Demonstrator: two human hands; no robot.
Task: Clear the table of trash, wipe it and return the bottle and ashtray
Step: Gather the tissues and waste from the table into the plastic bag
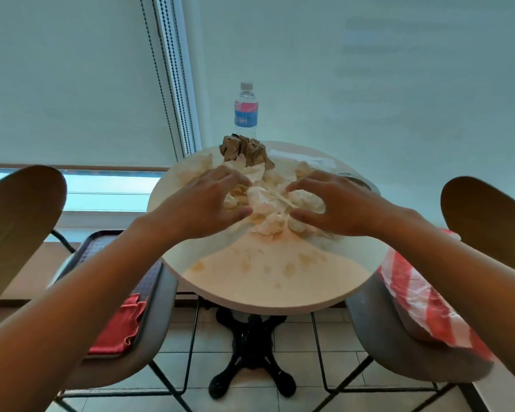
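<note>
- Near edge of the round bench (268, 295): bare, with greasy spots. Leave wiping until the trash is off.
- Your left hand (208, 200) and right hand (333, 203) sit either side of the crumpled white napkins (265, 200) at mid-bench. Both grips are spread, fingers curled onto the paper, not yet closed.
- The napkins are light, soft and likely greasy. Scoop from the outer edges inward, compressing them into one wad.
- Behind them lies the crumpled brown paper (244, 148): stiffer, equally light; pinch it by the top.
- The ashtray (359, 182) shows partly beyond your right hand.
- The water bottle (246, 110) stands upright at the far edge; grasp it at the label.
</note>
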